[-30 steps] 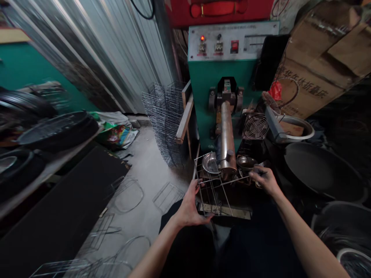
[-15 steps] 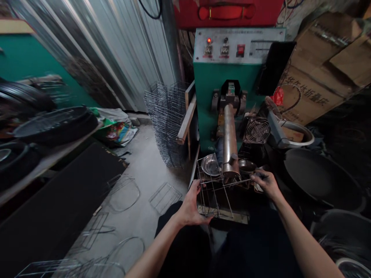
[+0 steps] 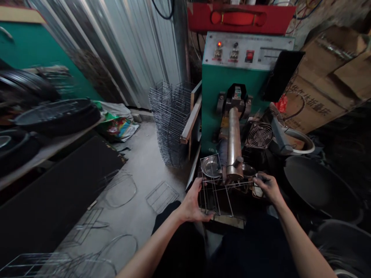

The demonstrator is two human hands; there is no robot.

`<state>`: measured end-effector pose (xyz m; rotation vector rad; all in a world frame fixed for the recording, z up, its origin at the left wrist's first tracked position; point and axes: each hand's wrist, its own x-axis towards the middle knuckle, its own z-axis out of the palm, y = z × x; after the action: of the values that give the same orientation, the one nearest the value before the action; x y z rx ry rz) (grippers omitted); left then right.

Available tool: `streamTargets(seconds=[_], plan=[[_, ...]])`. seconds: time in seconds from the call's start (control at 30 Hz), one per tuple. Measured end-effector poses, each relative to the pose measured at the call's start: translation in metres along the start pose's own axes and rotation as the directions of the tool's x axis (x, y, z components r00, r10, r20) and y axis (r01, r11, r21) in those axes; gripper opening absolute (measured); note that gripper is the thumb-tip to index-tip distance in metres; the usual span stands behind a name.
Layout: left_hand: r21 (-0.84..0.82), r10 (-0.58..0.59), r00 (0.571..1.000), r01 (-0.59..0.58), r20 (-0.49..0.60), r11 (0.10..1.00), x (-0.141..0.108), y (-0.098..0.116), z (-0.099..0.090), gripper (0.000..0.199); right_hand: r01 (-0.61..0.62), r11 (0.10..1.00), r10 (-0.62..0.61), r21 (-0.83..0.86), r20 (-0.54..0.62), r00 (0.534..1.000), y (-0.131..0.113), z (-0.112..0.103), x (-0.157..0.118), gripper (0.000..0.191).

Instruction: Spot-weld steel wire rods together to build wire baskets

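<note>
A rectangular wire rack (image 3: 215, 197) of thin steel rods sits below the steel cylinder (image 3: 234, 144) of a green welding machine (image 3: 223, 104). My left hand (image 3: 193, 202) grips the rack's near left side from outside. My right hand (image 3: 268, 188) closes on the rack's far right end, beside a small metal bowl (image 3: 249, 170). A shallow steel dish (image 3: 210, 166) shows through the rack's wires at the far left. The rack's lower part is dark against the machine base, and its contact with the machine is hidden.
A tall stack of wire racks (image 3: 171, 123) stands left of the machine, before a corrugated metal wall (image 3: 136, 50). Loose wire frames (image 3: 160, 197) lie on the concrete floor. Large black woks (image 3: 319, 189) sit at right, with more on a left shelf (image 3: 58, 116).
The view has shifted, so the machine sits further right and lower in the picture. Both hands keep their hold on the wire rack, which stays in about the same place against the machine.
</note>
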<state>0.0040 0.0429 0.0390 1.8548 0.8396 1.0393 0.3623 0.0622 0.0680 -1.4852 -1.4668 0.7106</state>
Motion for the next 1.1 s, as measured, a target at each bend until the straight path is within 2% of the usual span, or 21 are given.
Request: streamTargets(seconds=[0.43, 0.57, 0.63, 0.7, 0.73, 0.8, 0.83, 0.9, 0.93, 0.97, 1.03, 1.1], plan=[[0.06, -0.002, 1.0, 0.003, -0.008, 0.998, 0.006, 0.013, -0.004, 0.104, -0.001, 1.0, 0.001, -0.011, 0.002, 1.0, 0.007, -0.003, -0.002, 0.06], [0.057, -0.025, 1.0, 0.025, -0.007, 0.998, 0.008, 0.014, -0.005, 0.105, 0.029, 0.996, -0.03, -0.081, -0.015, 0.999, 0.005, -0.001, -0.002, 0.059], [0.051, -0.035, 0.999, 0.034, 0.007, 0.998, 0.007, 0.012, -0.005, 0.103, 0.072, 0.978, -0.089, -0.195, -0.08, 0.993, 0.008, -0.012, -0.007, 0.053], [0.058, -0.031, 1.0, 0.031, 0.005, 0.998, 0.005, 0.009, -0.005, 0.101, 0.054, 0.93, -0.12, -0.364, -0.163, 0.979, 0.02, -0.038, -0.023, 0.047], [0.069, -0.029, 1.0, 0.029, -0.007, 0.997, 0.004, 0.006, -0.005, 0.1, -0.015, 0.888, -0.088, -0.46, -0.203, 0.975, 0.029, -0.055, -0.038, 0.047], [0.103, -0.039, 0.999, 0.041, -0.02, 0.994, 0.003, -0.001, -0.006, 0.097, -0.273, 0.72, 0.13, -0.638, -0.263, 0.956, 0.048, -0.09, -0.082, 0.045], [0.116, -0.051, 0.999, 0.053, -0.021, 0.992, 0.003, -0.006, -0.006, 0.095, -0.406, 0.593, 0.285, -0.696, -0.29, 0.914, 0.057, -0.105, -0.111, 0.042], [0.131, -0.086, 0.996, 0.086, -0.003, 0.988, 0.004, -0.014, -0.006, 0.093, -0.581, 0.34, 0.567, -0.74, -0.331, 0.754, 0.074, -0.122, -0.172, 0.033], [0.132, -0.1, 0.995, 0.1, -0.003, 0.986, 0.004, -0.017, -0.006, 0.095, -0.627, 0.254, 0.656, -0.736, -0.345, 0.671, 0.082, -0.124, -0.201, 0.028], [0.13, -0.115, 0.993, 0.114, -0.003, 0.985, 0.005, -0.018, -0.006, 0.096, -0.66, 0.196, 0.716, -0.725, -0.354, 0.602, 0.089, -0.122, -0.227, 0.023], [0.124, -0.135, 0.991, 0.134, -0.004, 0.983, 0.005, -0.016, -0.005, 0.098, -0.701, 0.118, 0.789, -0.703, -0.362, 0.496, 0.102, -0.111, -0.266, 0.018], [0.124, -0.15, 0.989, 0.148, 0.005, 0.981, 0.006, -0.01, -0.005, 0.098, -0.718, 0.077, 0.828, -0.692, -0.357, 0.432, 0.114, -0.1, -0.288, 0.022]])
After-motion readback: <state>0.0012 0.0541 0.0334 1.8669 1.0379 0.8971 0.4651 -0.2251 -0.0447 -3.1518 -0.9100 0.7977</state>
